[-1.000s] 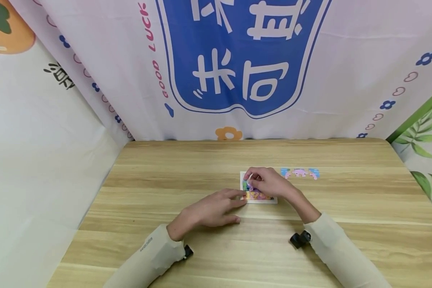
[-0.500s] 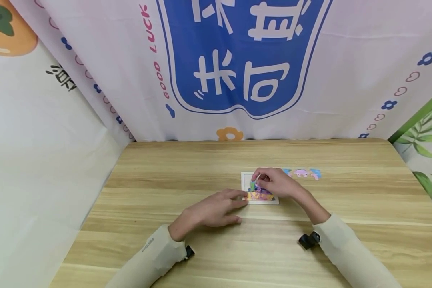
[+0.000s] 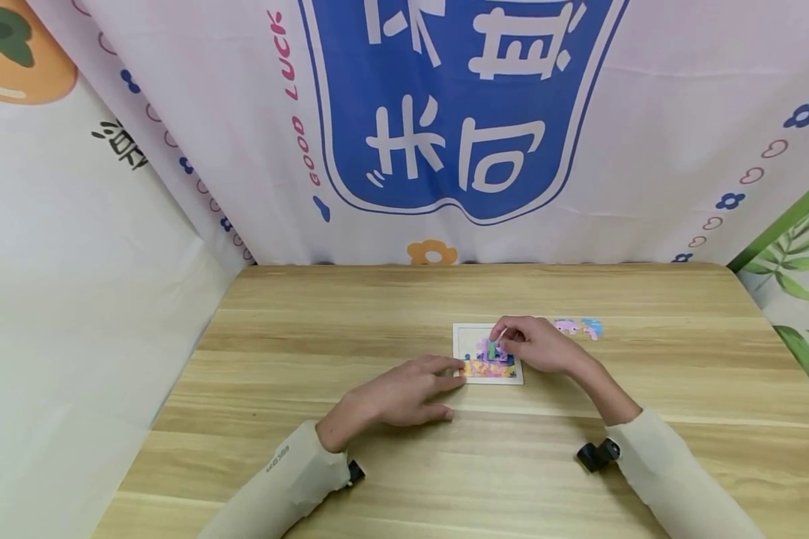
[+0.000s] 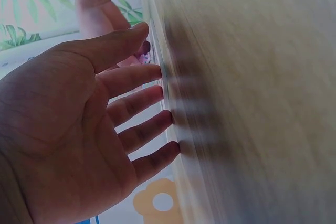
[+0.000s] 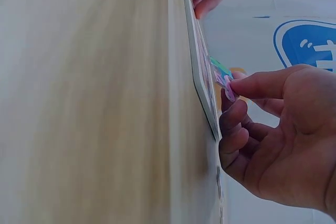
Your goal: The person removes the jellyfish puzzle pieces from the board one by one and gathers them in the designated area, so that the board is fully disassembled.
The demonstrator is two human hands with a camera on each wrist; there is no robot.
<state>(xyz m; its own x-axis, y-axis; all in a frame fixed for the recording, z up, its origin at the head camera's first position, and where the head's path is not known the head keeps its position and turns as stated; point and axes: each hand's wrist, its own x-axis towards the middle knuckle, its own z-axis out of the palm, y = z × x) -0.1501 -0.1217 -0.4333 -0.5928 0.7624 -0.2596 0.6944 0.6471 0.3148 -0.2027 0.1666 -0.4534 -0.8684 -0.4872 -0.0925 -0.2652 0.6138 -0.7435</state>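
A small jigsaw puzzle board (image 3: pixel 460 333) with a white border lies on the table, its lower rows filled with yellow, pink and blue pieces. My right hand (image 3: pixel 539 346) pinches a green and purple puzzle piece (image 5: pixel 224 77) between thumb and forefinger, tilted close over the board's right part. In the right wrist view the other fingers of my right hand (image 5: pixel 283 135) are curled below it. My left hand (image 3: pixel 407 391) rests at the board's left edge, fingertips on its border. The left wrist view shows the left hand (image 4: pixel 79 114) with fingers spread and holding nothing.
Behind my right hand lie loose puzzle pieces, a pink one (image 3: pixel 567 326) and a blue and pink one (image 3: pixel 592 329). The wooden table (image 3: pixel 350 307) meets a printed cloth (image 3: pixel 350 232) at its back edge.
My right hand has moved to the right over the board with the piece, uncovering the board's upper left and covering a loose piece behind it. The left hand has stayed at the board's edge.
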